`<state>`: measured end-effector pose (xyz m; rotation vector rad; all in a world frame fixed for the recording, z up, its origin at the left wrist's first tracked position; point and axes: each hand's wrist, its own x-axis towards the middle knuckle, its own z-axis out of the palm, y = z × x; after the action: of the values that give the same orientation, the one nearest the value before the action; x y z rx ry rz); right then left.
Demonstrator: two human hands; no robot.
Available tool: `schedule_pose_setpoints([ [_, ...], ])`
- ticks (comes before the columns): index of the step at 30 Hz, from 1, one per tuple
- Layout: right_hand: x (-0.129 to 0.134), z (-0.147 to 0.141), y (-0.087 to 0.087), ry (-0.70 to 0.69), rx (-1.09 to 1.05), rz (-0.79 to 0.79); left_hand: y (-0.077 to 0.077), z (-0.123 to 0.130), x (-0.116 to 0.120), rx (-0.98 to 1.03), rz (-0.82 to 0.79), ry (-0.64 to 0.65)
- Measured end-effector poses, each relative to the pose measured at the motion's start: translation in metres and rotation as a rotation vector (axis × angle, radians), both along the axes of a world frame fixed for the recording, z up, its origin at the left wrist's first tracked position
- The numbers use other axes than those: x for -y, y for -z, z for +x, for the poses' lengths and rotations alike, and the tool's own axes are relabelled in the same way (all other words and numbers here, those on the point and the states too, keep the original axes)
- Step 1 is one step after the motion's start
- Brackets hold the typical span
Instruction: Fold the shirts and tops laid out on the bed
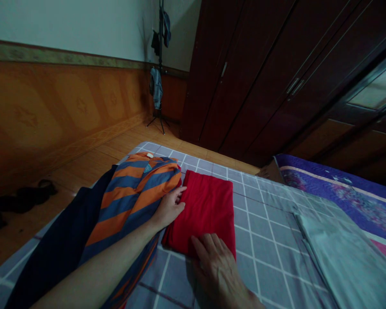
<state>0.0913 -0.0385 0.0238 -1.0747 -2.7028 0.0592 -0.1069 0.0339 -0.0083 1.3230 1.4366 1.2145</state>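
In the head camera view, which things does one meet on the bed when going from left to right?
Dark navy garment → orange and blue striped shirt → left hand → folded red cloth, with the right hand on its near edge → grey folded sheet.

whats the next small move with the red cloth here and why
Probably lift the folded red cloth off the bedsheet. It already lies in a neat rectangle, with the left hand flat on its left edge and the right hand on its near edge, beside the striped shirt.
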Motion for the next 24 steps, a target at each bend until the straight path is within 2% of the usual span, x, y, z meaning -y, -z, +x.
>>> schedule_pose_setpoints([
  [6,0.000,0.036,0.005,0.058,-0.055,0.034,0.004,-0.001,0.000,-0.059,-0.009,-0.025],
  [8,0.001,0.045,0.007,0.064,-0.087,0.034,0.004,-0.001,0.001,-0.136,0.002,-0.035],
  [10,0.002,0.051,0.007,0.061,-0.115,0.021,0.000,0.000,0.005,-0.290,0.078,-0.068],
  [13,0.006,0.050,-0.003,0.025,-0.147,-0.060,-0.013,0.009,0.019,-0.598,0.330,-0.078],
  [15,0.007,0.044,-0.015,-0.012,-0.179,-0.164,-0.023,0.019,0.032,-0.762,0.470,0.032],
  [17,0.003,0.037,-0.025,-0.032,-0.225,-0.303,-0.028,0.028,0.043,-0.861,0.509,0.236],
  [20,-0.019,0.034,-0.027,-0.014,-0.350,-0.556,-0.027,0.034,0.052,-0.950,0.392,0.489],
  [22,-0.043,0.042,-0.019,0.061,-0.499,-0.686,-0.022,0.033,0.052,-0.993,0.261,0.548],
  [24,-0.066,0.058,-0.010,0.237,-0.636,-0.702,-0.019,0.031,0.052,-1.016,0.182,0.557],
])
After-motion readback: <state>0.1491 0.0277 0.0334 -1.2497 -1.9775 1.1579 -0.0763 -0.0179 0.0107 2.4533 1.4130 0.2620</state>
